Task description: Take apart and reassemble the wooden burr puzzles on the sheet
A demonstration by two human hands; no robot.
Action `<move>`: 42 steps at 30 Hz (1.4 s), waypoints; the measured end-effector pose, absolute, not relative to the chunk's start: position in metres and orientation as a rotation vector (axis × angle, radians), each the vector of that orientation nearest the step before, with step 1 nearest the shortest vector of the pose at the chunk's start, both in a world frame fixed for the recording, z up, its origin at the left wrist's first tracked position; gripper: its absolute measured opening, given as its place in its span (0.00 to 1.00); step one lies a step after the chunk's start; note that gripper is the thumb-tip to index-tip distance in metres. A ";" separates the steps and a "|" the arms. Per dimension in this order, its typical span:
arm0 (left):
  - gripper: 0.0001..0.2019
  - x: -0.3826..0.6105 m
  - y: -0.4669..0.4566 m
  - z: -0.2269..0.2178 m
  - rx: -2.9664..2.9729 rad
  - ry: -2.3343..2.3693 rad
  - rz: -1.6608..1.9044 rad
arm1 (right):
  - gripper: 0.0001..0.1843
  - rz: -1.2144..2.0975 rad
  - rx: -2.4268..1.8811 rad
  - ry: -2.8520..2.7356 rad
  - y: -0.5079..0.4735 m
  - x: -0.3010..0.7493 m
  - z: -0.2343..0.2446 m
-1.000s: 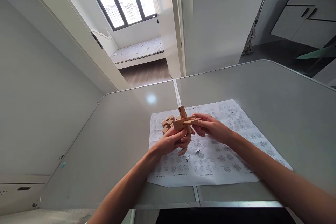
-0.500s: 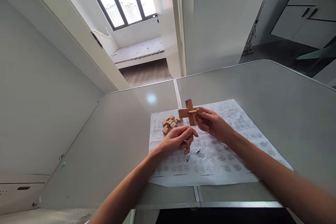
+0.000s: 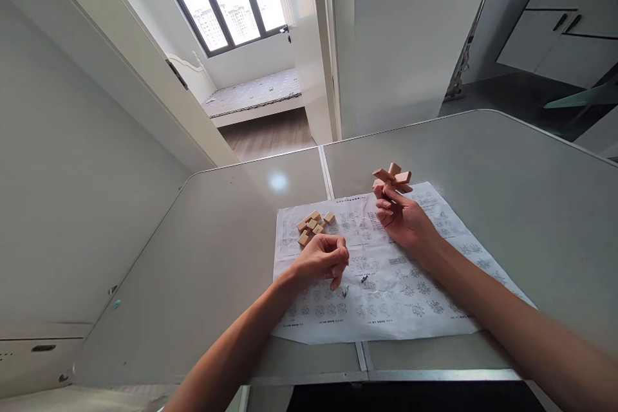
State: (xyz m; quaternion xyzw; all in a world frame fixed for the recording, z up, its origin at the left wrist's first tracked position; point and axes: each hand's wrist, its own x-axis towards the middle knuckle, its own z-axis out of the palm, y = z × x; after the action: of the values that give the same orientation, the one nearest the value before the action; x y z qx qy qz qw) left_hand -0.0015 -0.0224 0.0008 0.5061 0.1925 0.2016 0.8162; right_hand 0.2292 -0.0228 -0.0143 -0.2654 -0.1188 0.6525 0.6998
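My right hand (image 3: 405, 222) is closed, thumb and fingers gripping the lower part of a wooden burr puzzle (image 3: 393, 177). Its interlocked bars stick out in several directions, raised above the far edge of the paper. My left hand (image 3: 324, 261) hovers over the sheet, fingers curled and thumb against the index finger, with nothing visible in it. Just beyond that hand lies a small pile of loose wooden puzzle pieces (image 3: 313, 224). One single piece (image 3: 329, 218) sits at the pile's right side. Under both hands spreads a creased white instruction sheet (image 3: 386, 302) with printed diagrams.
The grey table (image 3: 232, 257) has a metal seam down its middle and a metal front edge. Beyond it stand an open door (image 3: 306, 45) and a bed (image 3: 261, 90) below a window. White cabinets (image 3: 555, 38) are at the far right.
My right hand has moved right and away from me, turning the burr puzzle so its bars point differently. My left hand has drawn slightly back left, its index finger curling in.
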 end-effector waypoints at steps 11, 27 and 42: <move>0.30 -0.008 -0.020 -0.001 1.046 0.243 0.462 | 0.11 1.423 -0.553 -0.116 -0.020 0.241 -0.017; 0.32 -0.008 -0.021 0.002 0.992 0.252 0.464 | 0.11 1.407 -0.626 -0.179 -0.015 0.249 -0.023; 0.31 -0.018 -0.014 -0.013 0.888 -0.025 0.158 | 0.14 1.426 -0.729 -0.314 -0.020 0.240 -0.017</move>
State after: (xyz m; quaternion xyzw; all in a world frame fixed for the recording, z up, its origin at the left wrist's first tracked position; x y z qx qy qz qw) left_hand -0.0180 -0.0141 -0.0132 0.4290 -0.0119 0.0765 0.9000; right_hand 0.2396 -0.0196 -0.0173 -0.3254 -0.1402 0.6364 0.6851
